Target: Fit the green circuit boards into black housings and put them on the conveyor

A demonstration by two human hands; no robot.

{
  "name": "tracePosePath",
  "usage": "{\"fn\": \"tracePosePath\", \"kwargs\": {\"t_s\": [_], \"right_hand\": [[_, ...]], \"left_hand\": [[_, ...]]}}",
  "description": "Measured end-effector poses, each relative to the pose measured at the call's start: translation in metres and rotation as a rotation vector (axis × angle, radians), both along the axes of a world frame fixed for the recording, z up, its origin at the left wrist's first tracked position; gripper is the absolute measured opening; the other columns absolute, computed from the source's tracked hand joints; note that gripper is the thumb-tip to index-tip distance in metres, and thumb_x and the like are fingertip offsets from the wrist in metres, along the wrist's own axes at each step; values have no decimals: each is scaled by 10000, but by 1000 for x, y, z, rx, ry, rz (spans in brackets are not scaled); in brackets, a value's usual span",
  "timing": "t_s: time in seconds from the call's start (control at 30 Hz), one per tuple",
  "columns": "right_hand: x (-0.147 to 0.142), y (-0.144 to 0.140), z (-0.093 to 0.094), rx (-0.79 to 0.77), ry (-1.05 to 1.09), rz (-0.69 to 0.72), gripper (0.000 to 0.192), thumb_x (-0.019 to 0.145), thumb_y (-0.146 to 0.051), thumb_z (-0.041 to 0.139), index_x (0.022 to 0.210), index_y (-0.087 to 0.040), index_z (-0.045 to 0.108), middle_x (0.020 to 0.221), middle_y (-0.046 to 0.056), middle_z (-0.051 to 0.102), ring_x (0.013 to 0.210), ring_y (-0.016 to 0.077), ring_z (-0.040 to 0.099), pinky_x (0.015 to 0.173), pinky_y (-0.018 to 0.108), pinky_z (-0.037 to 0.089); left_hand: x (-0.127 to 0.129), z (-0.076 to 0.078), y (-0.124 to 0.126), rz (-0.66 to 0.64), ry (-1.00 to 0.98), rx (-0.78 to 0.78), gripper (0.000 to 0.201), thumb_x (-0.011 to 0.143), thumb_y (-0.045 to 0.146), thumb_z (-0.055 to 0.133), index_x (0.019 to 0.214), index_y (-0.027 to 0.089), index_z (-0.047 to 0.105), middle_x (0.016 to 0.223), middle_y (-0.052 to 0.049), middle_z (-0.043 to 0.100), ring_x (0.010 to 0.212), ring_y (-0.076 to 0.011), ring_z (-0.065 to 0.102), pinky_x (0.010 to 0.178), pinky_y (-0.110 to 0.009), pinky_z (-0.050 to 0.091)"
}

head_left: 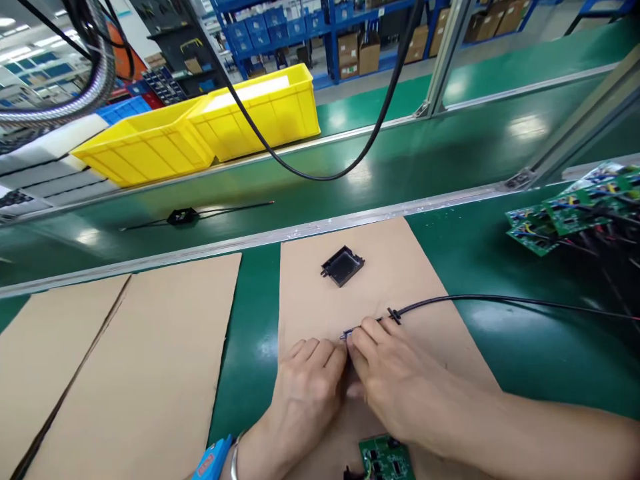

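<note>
On the sheet of cardboard (320,293), my right hand (395,367) has its fingers closed over the end of a black cable (465,297). A small black fitting (395,315) sits on the cable just beyond those fingers, and a thin dark tip (345,334) pokes out on their left side. My left hand (307,377) is curled close against the right one; whatever its fingers pinch is hidden. Farther up the cardboard lies a shallow black plastic case (343,266), open side up. A green circuit board (385,459) is partly visible below my right wrist.
Wired circuit boards (575,207) are piled at the right. More cardboard (150,360) covers the left side, near a blue tool (213,460). Behind a metal rail (270,239) lie a black part with leads (183,217) and yellow bins (255,113). A black cable (320,178) hangs overhead.
</note>
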State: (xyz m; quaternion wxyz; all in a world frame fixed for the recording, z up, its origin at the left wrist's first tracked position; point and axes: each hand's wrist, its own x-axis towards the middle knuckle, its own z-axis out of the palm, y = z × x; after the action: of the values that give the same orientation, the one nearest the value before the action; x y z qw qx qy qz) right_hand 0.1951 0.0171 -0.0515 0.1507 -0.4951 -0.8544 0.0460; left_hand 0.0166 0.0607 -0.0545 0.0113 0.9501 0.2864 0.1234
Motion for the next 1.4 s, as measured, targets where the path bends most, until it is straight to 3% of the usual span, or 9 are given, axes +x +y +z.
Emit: {"fn": "tracePosePath", "kwargs": {"t_s": [0.17,0.33,0.47,0.57,0.77,0.9,1.1,1.27,1.4], "right_hand": [[-4,-2,-3,-21,11,-9,216,860,-339,621,790,-141,671,849,97,549,824,242,432,787,432,342],[32,-3,14,-134,128,-6,373,853,-380,643,1154,-163,600,1117,105,544,1044,282,426,869,431,346],[56,3,14,-204,186,-37,704,736,-371,758,1332,-145,457,1273,132,488,1168,314,367,965,464,302],[59,13,7,-279,182,0,575,711,-319,773,1212,-155,544,1150,106,552,1080,288,435,917,442,330],[54,20,6,-323,204,3,379,693,-248,764,1025,-170,597,1004,62,594,978,252,488,852,412,324],[54,20,8,-328,220,1,394,699,-246,770,1047,-178,600,1013,57,611,975,248,505,853,409,334],[85,14,9,-309,252,2,635,768,-317,747,1318,-197,453,1224,104,555,1151,277,455,956,435,366],[102,10,6,-334,266,-85,170,896,-197,541,1062,-179,571,1022,85,607,981,225,533,880,386,434],[93,13,1,-326,265,-36,168,931,-154,439,993,-175,594,937,71,609,885,205,541,805,351,442]], "left_hand": [[-3,-5,7,24,-39,-153,160,899,115,470,828,172,602,728,-28,567,652,-172,497,598,-314,458],[0,18,6,69,44,-212,128,900,138,479,934,170,598,848,-47,592,756,-195,545,666,-352,512],[12,27,-5,-113,57,-143,264,895,153,488,1149,132,559,1120,-103,592,968,-236,550,845,-413,516],[18,16,-8,-269,142,-62,371,925,220,471,1264,74,510,1246,-127,568,1086,-270,532,948,-444,484],[13,4,12,-370,205,-73,301,945,146,444,1223,114,552,1328,-61,548,1241,-206,479,1129,-373,354],[12,9,19,-412,166,-124,218,950,136,436,1077,124,612,1277,-49,586,1204,-153,518,1159,-331,316],[15,3,13,-349,86,-110,224,904,104,488,1096,120,604,1239,-62,602,1179,-191,534,1105,-376,403],[11,2,15,-379,107,-131,234,896,110,477,1090,121,609,1266,-66,589,1168,-194,537,1127,-391,370],[9,2,15,-370,119,-133,287,881,91,459,1134,114,593,1278,-78,582,1174,-203,533,1126,-405,365]]}}
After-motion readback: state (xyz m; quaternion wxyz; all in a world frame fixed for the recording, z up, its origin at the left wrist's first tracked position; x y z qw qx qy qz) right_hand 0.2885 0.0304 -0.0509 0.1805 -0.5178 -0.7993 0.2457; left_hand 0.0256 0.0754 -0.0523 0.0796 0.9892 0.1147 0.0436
